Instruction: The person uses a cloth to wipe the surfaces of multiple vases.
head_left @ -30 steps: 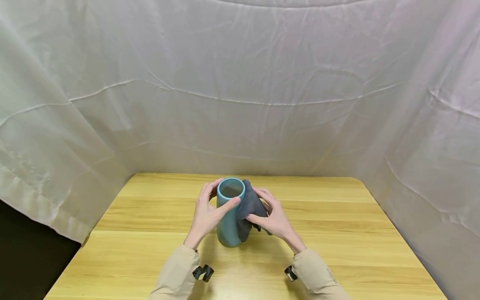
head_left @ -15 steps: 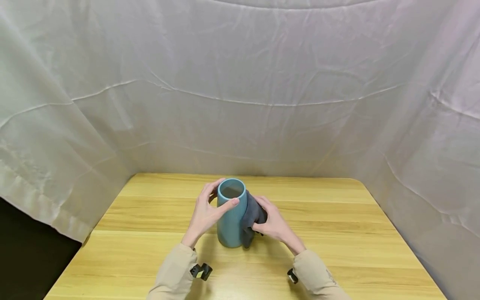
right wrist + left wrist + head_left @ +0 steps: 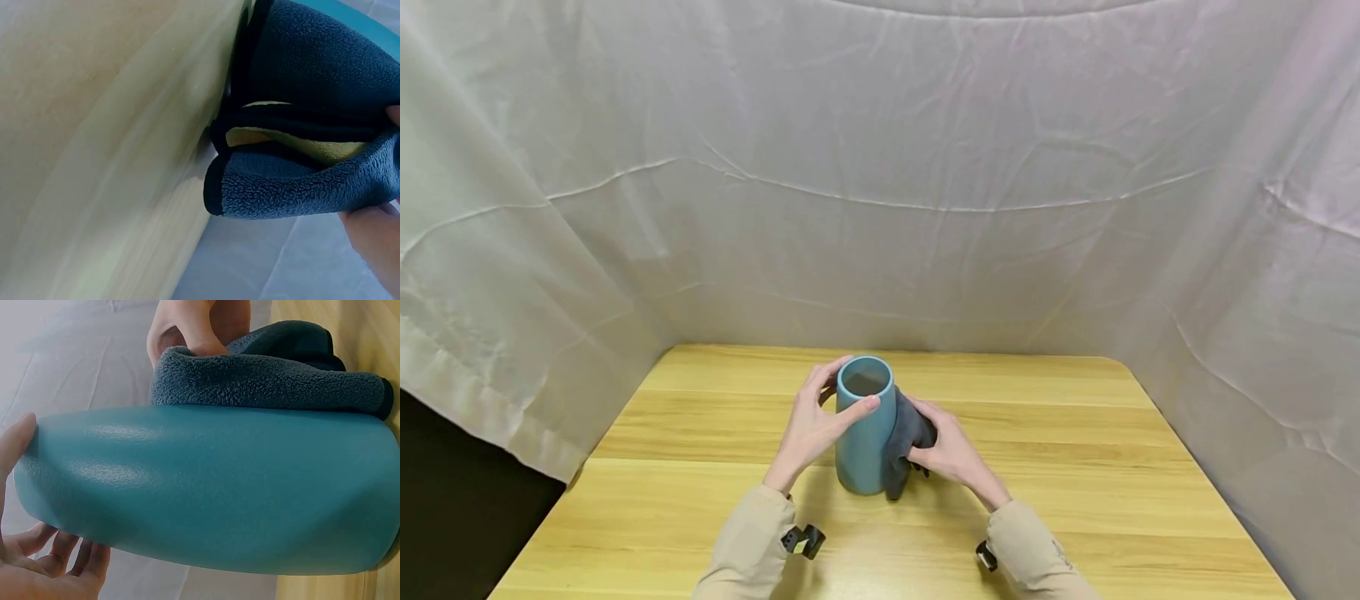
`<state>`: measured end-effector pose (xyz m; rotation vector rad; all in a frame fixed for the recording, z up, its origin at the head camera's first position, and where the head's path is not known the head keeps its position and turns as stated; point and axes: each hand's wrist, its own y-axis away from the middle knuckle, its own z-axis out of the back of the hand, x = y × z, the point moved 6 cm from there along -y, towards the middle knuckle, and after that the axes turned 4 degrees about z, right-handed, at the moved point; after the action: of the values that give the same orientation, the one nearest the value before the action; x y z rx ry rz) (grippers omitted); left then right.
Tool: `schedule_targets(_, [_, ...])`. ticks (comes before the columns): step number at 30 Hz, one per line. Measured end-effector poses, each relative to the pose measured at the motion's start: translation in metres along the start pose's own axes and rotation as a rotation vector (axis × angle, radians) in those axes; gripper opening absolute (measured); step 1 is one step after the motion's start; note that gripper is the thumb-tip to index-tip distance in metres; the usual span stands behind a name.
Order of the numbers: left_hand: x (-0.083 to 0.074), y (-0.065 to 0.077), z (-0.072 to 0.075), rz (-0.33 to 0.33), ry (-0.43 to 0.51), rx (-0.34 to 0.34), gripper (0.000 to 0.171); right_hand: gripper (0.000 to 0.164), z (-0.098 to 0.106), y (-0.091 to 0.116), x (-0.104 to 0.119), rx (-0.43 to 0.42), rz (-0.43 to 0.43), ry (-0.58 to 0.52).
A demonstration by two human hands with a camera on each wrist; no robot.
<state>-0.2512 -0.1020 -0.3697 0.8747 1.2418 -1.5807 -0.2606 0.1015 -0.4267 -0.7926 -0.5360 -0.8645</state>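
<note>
A tall blue-green vase (image 3: 861,454) with a round open mouth stands upright on the wooden table. My left hand (image 3: 810,425) grips it near the rim, thumb on the near side and fingers round the left and back. On the vase's right side, my right hand (image 3: 950,450) holds a dark grey plush cloth (image 3: 901,450) against the wall. Folds of the cloth (image 3: 250,381) lie along the vase in the left wrist view, below the right hand's thumb. The right wrist view shows the cloth's black-edged layers (image 3: 300,187) hanging down close to the table; most of the right hand is out of that view.
The light wooden table (image 3: 1075,475) extends to both sides and in front of the vase. Pale grey fabric (image 3: 880,250) hangs behind the table and along its sides. Black wrist devices (image 3: 802,542) sit at both sleeves.
My right hand has slid the cloth down along the vase's right side, from near the rim towards the base. The left hand keeps its grip, and the vase has barely shifted.
</note>
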Motion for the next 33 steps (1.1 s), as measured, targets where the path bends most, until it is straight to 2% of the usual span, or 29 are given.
schedule_targets(14, [0.0,0.001,0.0,0.002,0.005,0.025,0.062,0.066,0.002,0.001,0.001,-0.064,0.001,-0.082])
schedule_targets(18, [0.0,0.001,0.0,0.007,0.004,0.029,0.063,0.066,0.007,-0.002,0.008,-0.099,0.038,-0.124])
schedule_targets(26, [0.0,0.001,0.0,0.012,0.005,0.05,0.063,0.066,0.023,-0.013,0.035,-0.195,0.167,-0.206])
schedule_targets(33, [0.0,0.001,0.0,0.011,0.011,0.065,0.063,0.066,0.027,-0.016,0.043,-0.217,0.184,-0.201])
